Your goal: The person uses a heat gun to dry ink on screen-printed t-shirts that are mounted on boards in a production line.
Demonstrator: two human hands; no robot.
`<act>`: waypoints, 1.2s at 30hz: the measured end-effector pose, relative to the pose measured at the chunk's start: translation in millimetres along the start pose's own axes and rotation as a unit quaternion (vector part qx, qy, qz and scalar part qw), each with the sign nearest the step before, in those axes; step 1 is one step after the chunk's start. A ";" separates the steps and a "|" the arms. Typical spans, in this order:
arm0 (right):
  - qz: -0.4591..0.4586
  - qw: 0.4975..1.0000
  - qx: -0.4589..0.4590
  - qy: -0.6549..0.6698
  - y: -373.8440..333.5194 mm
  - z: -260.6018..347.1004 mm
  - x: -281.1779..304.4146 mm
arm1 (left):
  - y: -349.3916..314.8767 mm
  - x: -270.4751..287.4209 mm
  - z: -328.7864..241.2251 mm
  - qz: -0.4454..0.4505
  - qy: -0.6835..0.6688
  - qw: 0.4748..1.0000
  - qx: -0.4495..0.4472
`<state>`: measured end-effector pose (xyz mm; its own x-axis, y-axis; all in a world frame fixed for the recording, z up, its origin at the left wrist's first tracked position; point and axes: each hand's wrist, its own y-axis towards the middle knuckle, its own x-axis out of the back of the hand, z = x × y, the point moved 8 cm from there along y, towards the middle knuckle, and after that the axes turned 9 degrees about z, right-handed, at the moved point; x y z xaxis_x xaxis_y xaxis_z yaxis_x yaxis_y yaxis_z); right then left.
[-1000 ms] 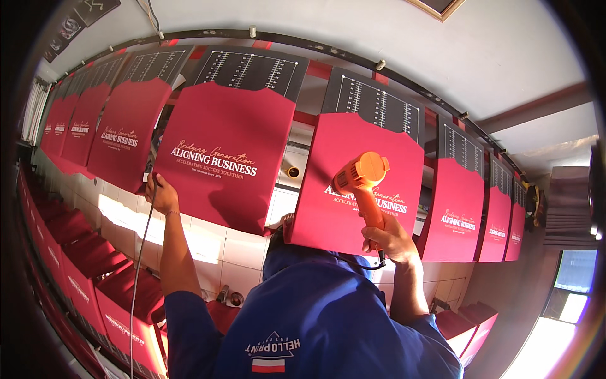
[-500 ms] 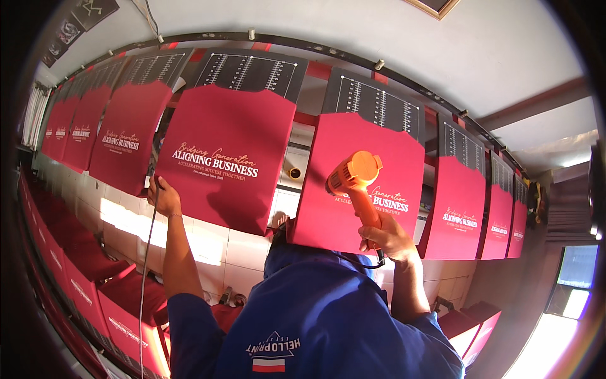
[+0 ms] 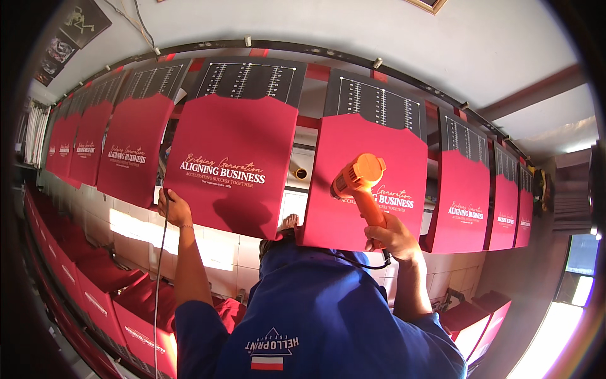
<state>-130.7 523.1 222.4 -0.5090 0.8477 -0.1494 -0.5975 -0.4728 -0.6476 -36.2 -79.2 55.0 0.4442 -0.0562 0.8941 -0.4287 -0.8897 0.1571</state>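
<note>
Orange hot-air gun (image 3: 360, 177), at three o'clock from centre, over a printed red T-shirt (image 3: 353, 140): probably light, hard-shelled, best held by its handle, on which the right hand (image 3: 395, 236) is clamped; left hand (image 3: 176, 208) pinches limp-looking grey cord (image 3: 156, 328).

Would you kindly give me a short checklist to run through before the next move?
1. Right hand gripping the blower by its handle: ok.
2. Left hand holding the cord: ok.
3. Shirt lying on its board: ok.
4. Whole print in view: not ok, the blower hides part.
5. Blower switched on: cannot tell.
6. Gap between blower and shirt: cannot tell.
</note>
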 end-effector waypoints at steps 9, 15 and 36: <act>-0.055 0.998 0.010 0.028 -19.1 -11.8 14.2 | 11.3 15.5 -9.8 -0.007 0.096 0.994 -0.051; -0.170 0.982 0.038 0.077 -56.2 -34.5 9.2 | 40.2 -6.5 2.9 0.110 0.117 0.987 -0.033; -0.214 0.968 0.052 0.120 -67.2 -56.9 6.2 | 59.3 -24.6 19.7 0.194 0.100 0.972 0.092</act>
<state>-58.4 573.8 222.4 -0.0492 0.9969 -0.0607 -0.7869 -0.0761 -0.6124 -57.0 -139.6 34.1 0.1079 -0.3317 0.9372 -0.3785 -0.8854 -0.2698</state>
